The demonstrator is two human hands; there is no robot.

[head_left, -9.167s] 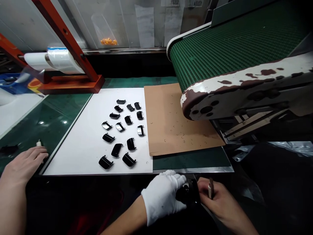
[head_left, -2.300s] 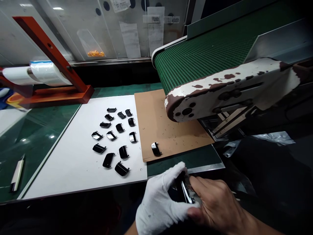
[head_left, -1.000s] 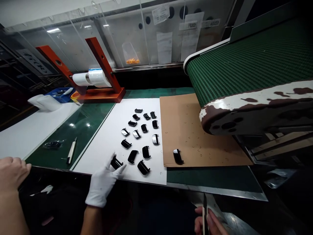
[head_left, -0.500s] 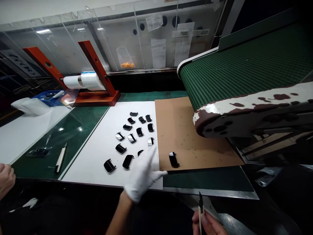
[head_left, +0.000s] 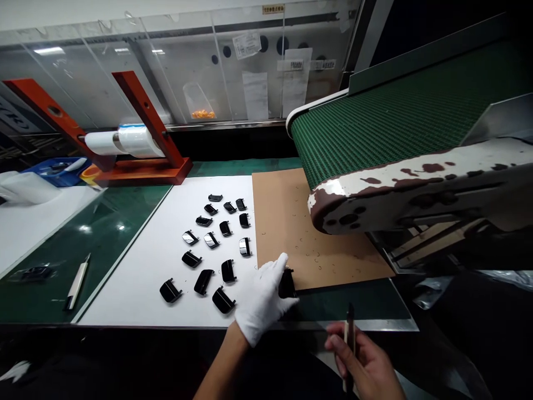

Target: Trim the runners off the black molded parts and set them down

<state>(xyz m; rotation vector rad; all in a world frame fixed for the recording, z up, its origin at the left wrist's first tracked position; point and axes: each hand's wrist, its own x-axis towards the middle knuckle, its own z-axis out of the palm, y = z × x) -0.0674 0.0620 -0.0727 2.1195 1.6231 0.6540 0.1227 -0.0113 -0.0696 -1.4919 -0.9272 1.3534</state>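
My left hand [head_left: 264, 297], in a white glove, is at the lower left edge of the brown cardboard [head_left: 328, 250]. Its fingers and thumb are around a black part [head_left: 286, 284], which they partly cover. Left of it, several glossy black parts with small prongs, one of them [head_left: 224, 300] nearest the glove, lie spread on a white sheet [head_left: 133, 289]. Below the table's front edge, my ungloved right hand [head_left: 362, 358] holds a slim cutter [head_left: 348, 344] upright, its dark tip above the fingers.
A green conveyor [head_left: 387, 128] overhangs the cardboard. An orange roll stand [head_left: 141, 172] stands at the back left, beside a blue tray [head_left: 62, 171]. Another light-handled knife [head_left: 77, 283] lies on the green mat. Part of a white glove [head_left: 15, 371] shows at lower left.
My left hand has moved right, from the white sheet to the part on the cardboard. A black part shows on the sheet where the hand was. The view has shifted right.
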